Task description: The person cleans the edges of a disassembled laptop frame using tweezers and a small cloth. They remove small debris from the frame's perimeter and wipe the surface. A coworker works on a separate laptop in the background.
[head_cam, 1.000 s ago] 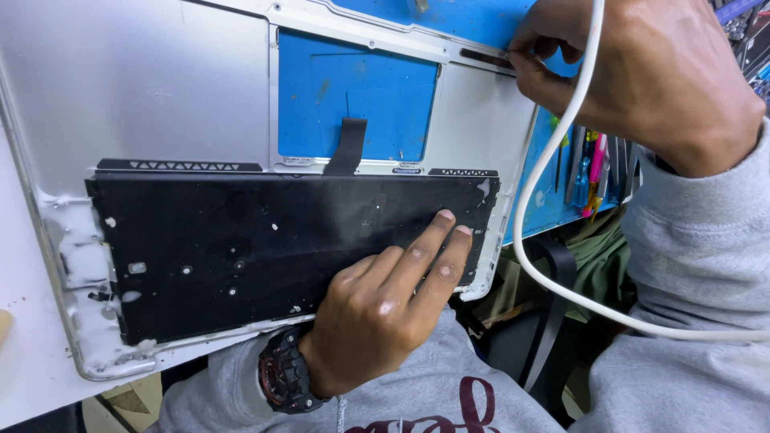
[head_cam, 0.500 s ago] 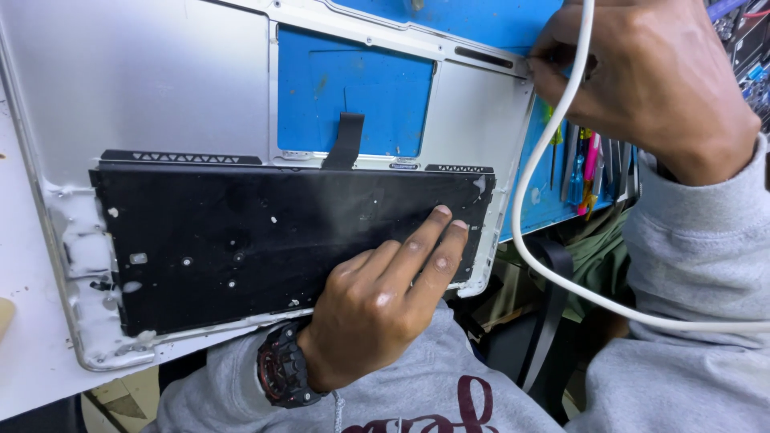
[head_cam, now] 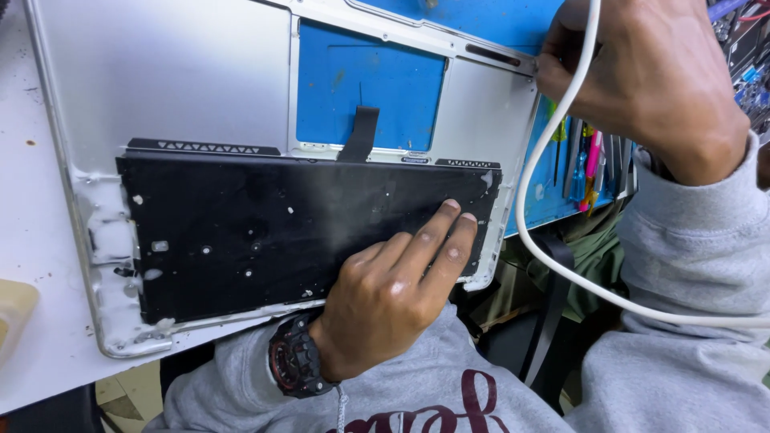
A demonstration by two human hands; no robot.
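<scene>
Fingers (head_cam: 449, 232) of the left hand (head_cam: 385, 301) lie flat and spread on the black keyboard back (head_cam: 281, 232) — pressing, not gripping. It sits inside the silver laptop shell (head_cam: 160, 88) on the white tabletop (head_cam: 32, 240). Far right, the right hand (head_cam: 650, 80) pinches at the shell's top edge, a white cable (head_cam: 553, 256) looping by. The shell looks thin, stiff and bendy-fragile — best held by its edges.

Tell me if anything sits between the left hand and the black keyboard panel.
Nothing visible does: the left hand lies flat with its fingertips pressed directly on the black keyboard panel.
</scene>
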